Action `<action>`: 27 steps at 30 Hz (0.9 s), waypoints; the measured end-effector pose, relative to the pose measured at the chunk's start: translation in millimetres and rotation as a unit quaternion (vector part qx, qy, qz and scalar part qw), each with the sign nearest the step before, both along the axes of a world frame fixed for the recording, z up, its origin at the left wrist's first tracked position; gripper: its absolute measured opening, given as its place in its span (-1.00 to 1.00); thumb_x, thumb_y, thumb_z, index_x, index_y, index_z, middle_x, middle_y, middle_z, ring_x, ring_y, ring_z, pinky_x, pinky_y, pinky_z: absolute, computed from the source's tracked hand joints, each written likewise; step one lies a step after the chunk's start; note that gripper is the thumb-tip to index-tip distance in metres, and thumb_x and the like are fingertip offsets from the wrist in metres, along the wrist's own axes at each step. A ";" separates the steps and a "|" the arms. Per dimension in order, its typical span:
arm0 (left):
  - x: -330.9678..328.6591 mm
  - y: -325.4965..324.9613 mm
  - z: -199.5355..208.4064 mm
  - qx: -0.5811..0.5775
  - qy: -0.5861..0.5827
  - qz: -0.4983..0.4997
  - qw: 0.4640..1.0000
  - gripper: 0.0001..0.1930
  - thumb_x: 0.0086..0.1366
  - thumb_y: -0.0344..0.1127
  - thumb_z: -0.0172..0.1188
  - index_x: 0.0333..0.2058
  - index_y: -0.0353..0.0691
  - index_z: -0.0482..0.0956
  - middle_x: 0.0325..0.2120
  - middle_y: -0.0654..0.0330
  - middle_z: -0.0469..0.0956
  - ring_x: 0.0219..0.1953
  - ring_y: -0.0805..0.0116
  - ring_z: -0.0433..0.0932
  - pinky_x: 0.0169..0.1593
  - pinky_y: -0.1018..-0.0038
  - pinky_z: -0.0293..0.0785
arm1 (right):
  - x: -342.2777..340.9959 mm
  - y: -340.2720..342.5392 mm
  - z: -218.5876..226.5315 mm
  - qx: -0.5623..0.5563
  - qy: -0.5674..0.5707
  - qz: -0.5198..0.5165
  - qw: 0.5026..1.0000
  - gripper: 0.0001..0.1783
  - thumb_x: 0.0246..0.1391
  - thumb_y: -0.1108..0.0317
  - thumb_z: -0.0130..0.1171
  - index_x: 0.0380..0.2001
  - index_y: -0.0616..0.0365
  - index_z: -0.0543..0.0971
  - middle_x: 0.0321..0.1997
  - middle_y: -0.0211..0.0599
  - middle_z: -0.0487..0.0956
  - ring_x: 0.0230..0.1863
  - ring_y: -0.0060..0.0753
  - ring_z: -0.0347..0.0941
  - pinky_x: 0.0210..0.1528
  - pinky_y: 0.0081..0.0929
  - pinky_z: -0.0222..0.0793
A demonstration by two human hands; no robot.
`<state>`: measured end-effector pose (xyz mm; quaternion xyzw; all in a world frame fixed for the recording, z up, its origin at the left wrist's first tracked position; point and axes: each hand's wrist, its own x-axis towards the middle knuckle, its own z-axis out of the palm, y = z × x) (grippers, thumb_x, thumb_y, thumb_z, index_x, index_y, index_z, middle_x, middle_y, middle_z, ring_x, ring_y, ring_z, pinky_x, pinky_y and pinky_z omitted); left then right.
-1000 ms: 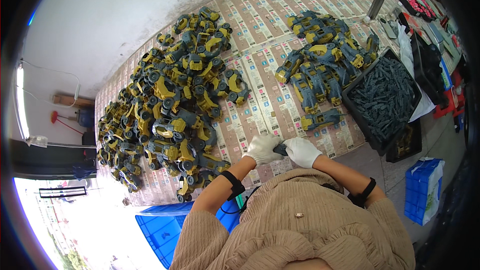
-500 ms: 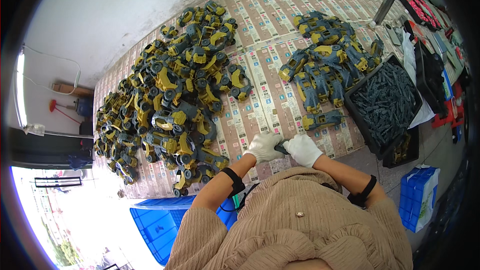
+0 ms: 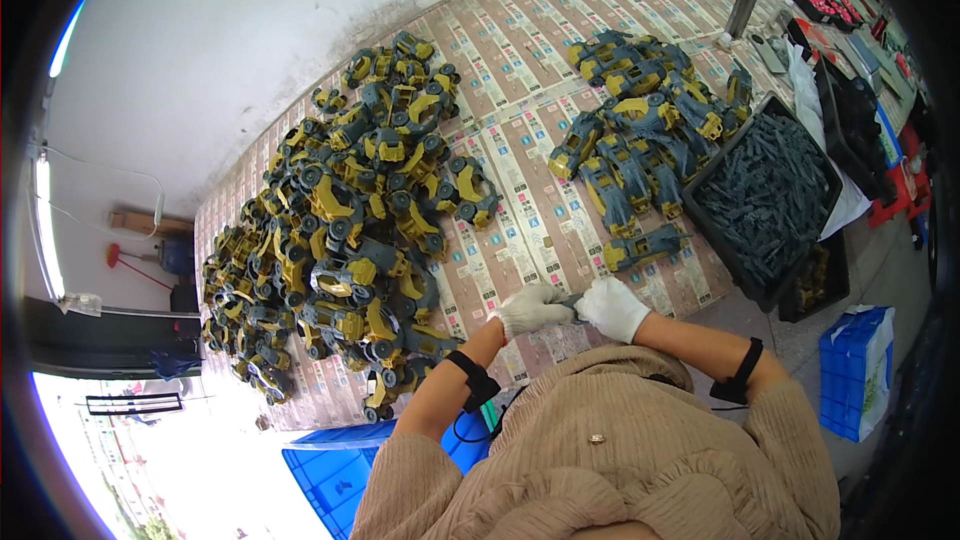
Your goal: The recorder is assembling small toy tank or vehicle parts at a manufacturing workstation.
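Both hands wear white gloves and meet at the near edge of the table. My left hand (image 3: 535,310) is closed on one end of a small dark grey plastic part (image 3: 573,304). The fingers of my right hand (image 3: 613,308) are closed around its other end. Most of the part is hidden by the gloves. On the left lies a large heap of yellow and grey toy vehicles (image 3: 345,200), many with black wheels. A smaller group of yellow and grey toy vehicles (image 3: 635,165) lies beyond my right hand.
A black bin (image 3: 700,208) full of dark grey plastic parts stands at the table's right edge, with another dark tray (image 3: 838,285) below it. A blue crate (image 3: 320,485) is low on the left, another blue crate (image 3: 840,370) on the right. A post (image 3: 747,2) rises at the far right.
The view has shifted a little. Both hands stay together around the dark grey part, and my left hand's fingers lie flatter against it. The heaps look the same.
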<state>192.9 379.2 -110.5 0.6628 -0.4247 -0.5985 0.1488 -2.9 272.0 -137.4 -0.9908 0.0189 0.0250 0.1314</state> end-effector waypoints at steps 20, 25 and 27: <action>-9.8 -0.3 -8.0 -0.064 -0.130 -0.016 0.989 -0.47 0.02 0.15 0.27 -0.29 -0.27 0.70 -0.51 0.04 0.61 -0.39 0.15 0.61 -0.24 0.28 0.49 | 8.3 1.6 -26.8 0.628 0.251 -0.399 0.620 -0.59 0.15 0.05 0.24 -0.61 0.11 0.50 -0.69 -0.40 0.37 -0.70 -0.47 0.24 -0.63 -0.38 0.16; 2.6 14.8 -34.5 -0.097 0.009 0.071 0.993 -0.51 0.09 0.10 0.29 -0.30 -0.29 0.71 -0.45 0.08 0.63 -0.33 0.22 0.61 -0.16 0.31 0.52 | 1.4 -8.3 15.5 0.597 0.191 -0.359 0.692 -0.59 0.13 0.01 0.22 -0.41 0.21 0.65 -0.54 -0.37 0.53 -0.57 -0.45 0.39 -0.53 -0.40 0.32; 20.8 15.0 -22.9 -0.114 0.035 0.273 0.955 -0.58 0.13 0.04 0.28 -0.29 -0.25 0.72 -0.45 0.10 0.63 -0.30 0.25 0.61 -0.16 0.30 0.52 | -18.8 -30.1 22.8 0.553 0.056 -0.328 0.764 -0.57 0.14 0.05 0.25 -0.27 0.27 0.71 -0.39 -0.31 0.66 -0.34 -0.50 0.52 -0.26 -0.45 0.44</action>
